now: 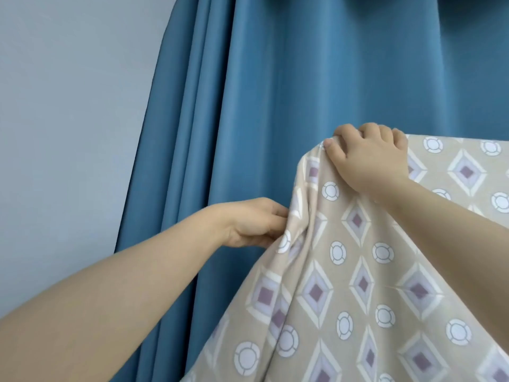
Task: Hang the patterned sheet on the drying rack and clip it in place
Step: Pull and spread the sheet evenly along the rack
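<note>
Beside the blue curtain: the patterned sheet hangs down in front of it and fills the lower right of the view.
Sheet look: tan cloth with purple diamonds and white rings, with soft folds running down from its top corner.
Sheet top: the top edge runs off to the right from the high corner. It lies over something, but the thing under it is hidden.
Right hand: it sits on the top corner of the sheet. The fingers curl over the top edge and the thumb presses on the front, so it grips the sheet.
Left hand: lower down, at the left edge of the sheet, right in front of the curtain. Its fingers pinch that edge, and the cloth bunches up there.
Blue curtain: it hangs in long folds behind both hands.
Wall: pale grey, to the left of the curtain.
</note>
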A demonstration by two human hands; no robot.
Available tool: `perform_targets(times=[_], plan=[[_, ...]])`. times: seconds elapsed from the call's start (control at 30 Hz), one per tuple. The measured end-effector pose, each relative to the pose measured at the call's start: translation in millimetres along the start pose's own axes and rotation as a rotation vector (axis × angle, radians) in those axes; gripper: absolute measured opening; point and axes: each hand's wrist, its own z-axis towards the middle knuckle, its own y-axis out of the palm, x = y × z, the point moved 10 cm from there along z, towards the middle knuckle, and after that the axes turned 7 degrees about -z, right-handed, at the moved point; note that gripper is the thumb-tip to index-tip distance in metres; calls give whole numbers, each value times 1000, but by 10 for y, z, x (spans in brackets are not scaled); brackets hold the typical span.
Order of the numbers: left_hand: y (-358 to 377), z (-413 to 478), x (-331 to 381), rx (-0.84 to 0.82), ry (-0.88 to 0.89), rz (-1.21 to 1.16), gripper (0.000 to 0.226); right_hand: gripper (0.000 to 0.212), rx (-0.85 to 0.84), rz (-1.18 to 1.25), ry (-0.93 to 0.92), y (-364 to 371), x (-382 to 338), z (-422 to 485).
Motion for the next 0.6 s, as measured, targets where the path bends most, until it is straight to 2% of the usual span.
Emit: perform_targets(times=[0.07, 0.13, 0.27, 0.3, 0.37, 0.4, 0.47, 0.5, 0.53, 0.6], plan=[[-231, -61, 52, 104, 38, 53, 15, 42, -16, 0, -7, 16, 28, 1], [-572, -144, 114, 275, 81, 73, 19, 42, -18, -1, -10, 18, 49, -5], [-1132, -338, 318, 617, 231, -23, 25, 42, -21, -1, -30, -5, -13, -17], [-1174, -385, 383, 667, 257, 54, 23, 42, -21, 1, -31, -12, -31, -17], [-1151, -460, 505, 684, 315, 284, 17, 42, -22, 5, -27, -28, -47, -20], [-1118, -496, 545, 643, 355, 337, 17, 42, -24, 3, -26, -33, -50, -25], [-1071, -585, 596, 526, 379, 392, 41, 43, -27, -1, -26, -46, -48, -35], [-1057, -608, 609, 485, 343, 503, 50, 44, -30, -2, -27, -48, -43, -38], [-1047, -613, 608, 459, 283, 660, 50, 44, -35, -2, -28, -46, -37, -40], [-1063, -610, 624, 453, 152, 997, 26, 44, -47, -2, -26, -45, -33, -43]])
